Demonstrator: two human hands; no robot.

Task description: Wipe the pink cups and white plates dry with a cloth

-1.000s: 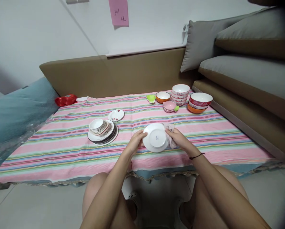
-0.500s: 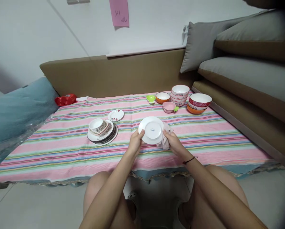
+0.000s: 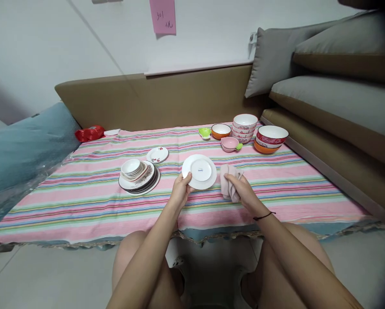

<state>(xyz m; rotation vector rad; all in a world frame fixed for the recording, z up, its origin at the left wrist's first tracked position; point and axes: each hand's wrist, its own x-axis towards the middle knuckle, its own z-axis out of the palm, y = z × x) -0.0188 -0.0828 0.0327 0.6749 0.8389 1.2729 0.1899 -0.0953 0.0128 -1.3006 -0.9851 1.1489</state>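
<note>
My left hand (image 3: 181,187) grips the near left rim of a white plate (image 3: 200,171), held above the striped tablecloth (image 3: 89,201) with its marked underside facing me. My right hand (image 3: 240,189) is closed on a pale pink cloth (image 3: 228,182), which now sits apart from the plate, just to its right. To the left stands a stack of plates (image 3: 139,180) topped with small saucers (image 3: 131,168). A small flowered dish (image 3: 157,154) lies behind that stack.
At the back right stand stacked bowls (image 3: 244,127), a red and orange bowl stack (image 3: 270,138), an orange bowl (image 3: 220,130), a pink dish (image 3: 230,144) and a green dish (image 3: 204,132). A red bag (image 3: 90,133) lies far left. Sofa cushions (image 3: 334,98) rise to the right.
The plate has moved left and away from the cloth. My right hand has drawn the cloth off the plate and down to the right.
</note>
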